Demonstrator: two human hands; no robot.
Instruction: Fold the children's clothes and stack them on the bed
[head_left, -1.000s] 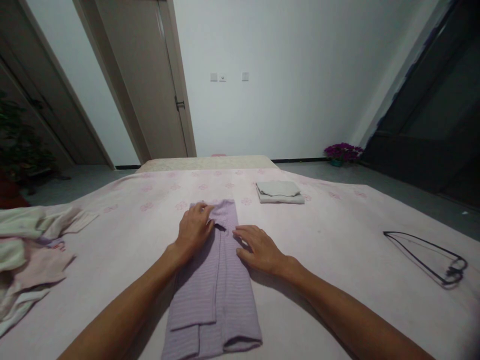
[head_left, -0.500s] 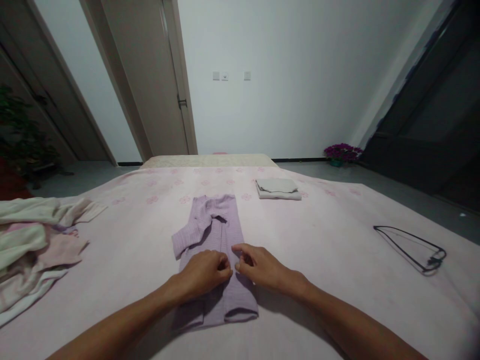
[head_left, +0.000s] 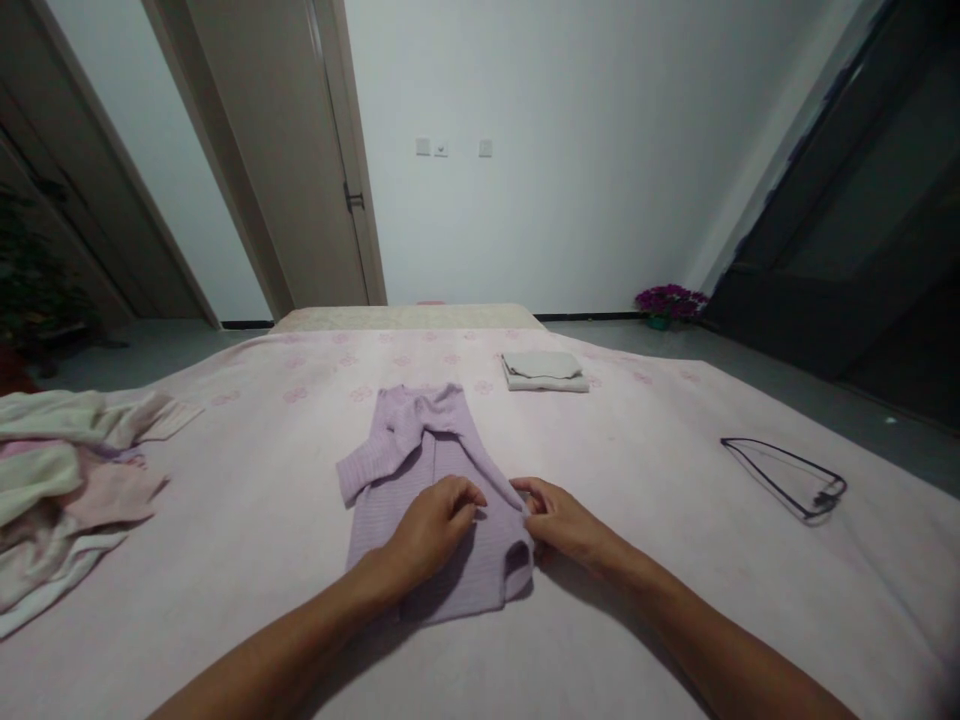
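A light purple ribbed long-sleeved top (head_left: 394,515) lies on the bed in front of me, one sleeve bent across its upper part and its cuff sticking out to the left. My left hand (head_left: 444,520) is over the lower middle of the top, fingers bent, with a gap between thumb and forefinger and nothing visible in them. At the right edge of the top, my right hand (head_left: 559,520) pinches the cloth between thumb and fingers. The cloth beside it is lifted, and a dark opening shows near the bottom right corner. The left forearm covers part of the lower left.
The bed has a pink flowered sheet (head_left: 645,480). A folded grey garment (head_left: 545,371) lies beyond the top, to the right. Heaped clothes (head_left: 67,490) are on the left. A thin black frame-like object (head_left: 787,480) rests at right. Purple flowers (head_left: 670,302) stand on the floor.
My right hand has moved right from the middle of the top to its right edge, and the cloth there is spread outward. The left hand's thumb and forefinger have parted. The view has shifted slightly.
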